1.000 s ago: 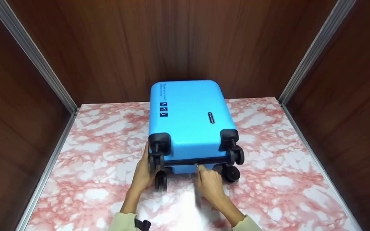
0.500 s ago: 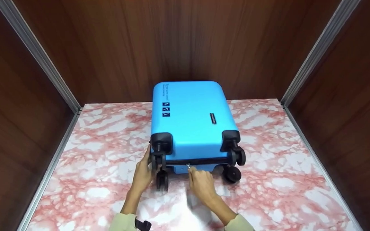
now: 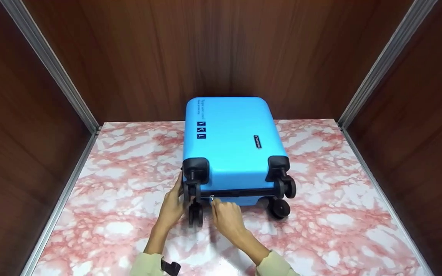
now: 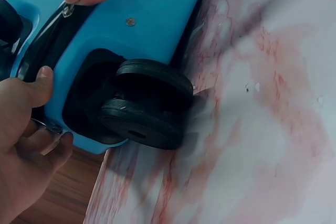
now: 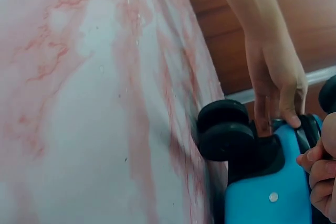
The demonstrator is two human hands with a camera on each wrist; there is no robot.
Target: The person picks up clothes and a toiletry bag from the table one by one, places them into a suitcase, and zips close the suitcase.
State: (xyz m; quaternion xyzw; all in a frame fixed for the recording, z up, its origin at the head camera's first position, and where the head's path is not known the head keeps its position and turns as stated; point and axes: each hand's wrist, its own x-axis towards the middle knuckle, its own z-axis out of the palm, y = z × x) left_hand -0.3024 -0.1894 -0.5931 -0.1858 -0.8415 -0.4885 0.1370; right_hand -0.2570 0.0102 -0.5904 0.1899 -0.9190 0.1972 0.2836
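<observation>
A light blue hard-shell suitcase [image 3: 232, 134] lies flat, its wheeled end facing me. My right hand [image 3: 228, 218] pinches a small metal zipper pull [image 4: 67, 10] on the black zipper band [image 4: 50, 43], left of the middle of that end. At the left corner, my left hand [image 3: 171, 209] grips the suitcase's side. The left wrist view shows its thumb [image 4: 44, 80] pressed on the zipper band, with the other fingers curled by a metal piece [image 4: 50, 125]. In the right wrist view, part of the right hand [image 5: 321, 177] is cut off at the edge.
Black wheels [image 3: 281, 209] stick out at both corners of the near end. The suitcase rests on a red-and-white marbled surface [image 3: 340, 218]. Dark wood panels [image 3: 221, 53] with metal corner strips [image 3: 386, 65] enclose the back and both sides.
My right hand has drawn the zipper pull leftward along the suitcase's near end, from right of the middle toward the left wheels. My left hand stays at the left corner.
</observation>
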